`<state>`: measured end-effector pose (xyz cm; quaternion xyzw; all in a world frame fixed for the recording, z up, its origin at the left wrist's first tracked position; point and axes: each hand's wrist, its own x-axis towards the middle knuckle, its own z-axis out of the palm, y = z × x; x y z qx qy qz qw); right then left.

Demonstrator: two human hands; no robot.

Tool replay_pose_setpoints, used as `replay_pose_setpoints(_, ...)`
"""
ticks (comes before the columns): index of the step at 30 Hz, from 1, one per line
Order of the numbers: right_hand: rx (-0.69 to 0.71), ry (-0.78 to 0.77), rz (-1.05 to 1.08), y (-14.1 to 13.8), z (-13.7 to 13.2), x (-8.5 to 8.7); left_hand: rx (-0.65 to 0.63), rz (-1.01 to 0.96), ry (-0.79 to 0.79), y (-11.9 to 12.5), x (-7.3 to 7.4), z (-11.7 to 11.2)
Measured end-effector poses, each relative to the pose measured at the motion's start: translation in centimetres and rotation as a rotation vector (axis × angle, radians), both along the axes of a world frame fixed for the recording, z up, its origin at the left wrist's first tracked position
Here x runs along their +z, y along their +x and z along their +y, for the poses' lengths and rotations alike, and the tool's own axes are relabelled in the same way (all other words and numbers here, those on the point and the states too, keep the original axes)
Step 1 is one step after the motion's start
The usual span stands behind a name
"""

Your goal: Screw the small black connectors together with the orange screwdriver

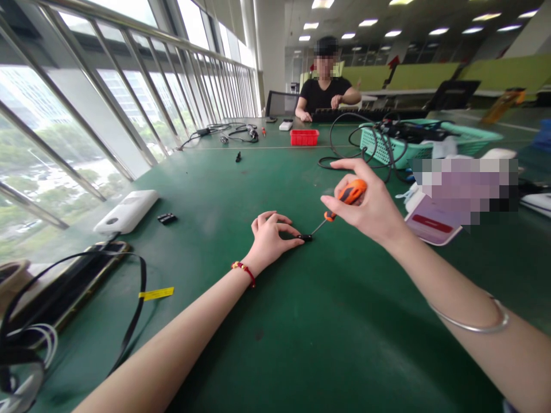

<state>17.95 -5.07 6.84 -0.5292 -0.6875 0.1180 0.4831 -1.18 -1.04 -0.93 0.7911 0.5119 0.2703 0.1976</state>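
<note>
Between the thumb and fingers of my left hand (274, 238), a small black part (305, 237) is pinched low at the green table (297, 321). What kind of part it is cannot be made out. My right hand (364, 201) is closed around an orange and black screwdriver (352, 191), its index finger raised off the handle. The screwdriver's thin metal shaft (319, 227) slants down to the left, and its tip meets the right end of the black part. Another small black piece (167, 218) lies on the table left of my left hand.
A white device (128, 212), a dark phone (73, 281) and a black cable (142, 281) lie at left. Toward the back are a red tray (304, 137), tangled cables (241, 132) and a teal basket (430, 152). A co-worker (326, 86) sits opposite. A phone (434, 221) lies right.
</note>
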Motion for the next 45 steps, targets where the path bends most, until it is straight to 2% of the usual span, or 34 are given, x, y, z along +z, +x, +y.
replay_pose_setpoints(4, -0.113, -0.018, -0.063, -0.4, -0.3, 0.0, -0.004, 0.003, 0.001, 0.0, 0.0, 0.0)
replay_pose_setpoints(6, -0.127, -0.03, -0.07, -0.6, -0.5, 0.0, -0.004, 0.005, 0.005, 0.0, -0.1, 0.1)
replay_pose_setpoints(13, 0.017, -0.02, 0.026, -0.1, 0.1, -0.2, 0.008, 0.013, 0.007, 0.1, -0.1, 0.0)
replay_pose_setpoints(20, -0.129, -0.023, -0.036, -0.3, -0.2, 0.1, 0.006, 0.011, 0.008, 0.0, -0.1, 0.0)
replay_pose_setpoints(30, -0.038, 0.084, 0.063, -1.0, -0.6, 0.0, 0.004, 0.006, 0.004, 0.0, -0.2, 0.1)
replay_pose_setpoints(36, 0.014, 0.072, 0.073, -1.4, -0.7, -0.5, 0.006, 0.011, 0.014, 0.0, -0.2, 0.1)
replay_pose_setpoints(45, 0.012, 0.046, 0.076, -1.5, -0.6, -0.8, 0.012, 0.009, 0.009, 0.1, -0.1, 0.0)
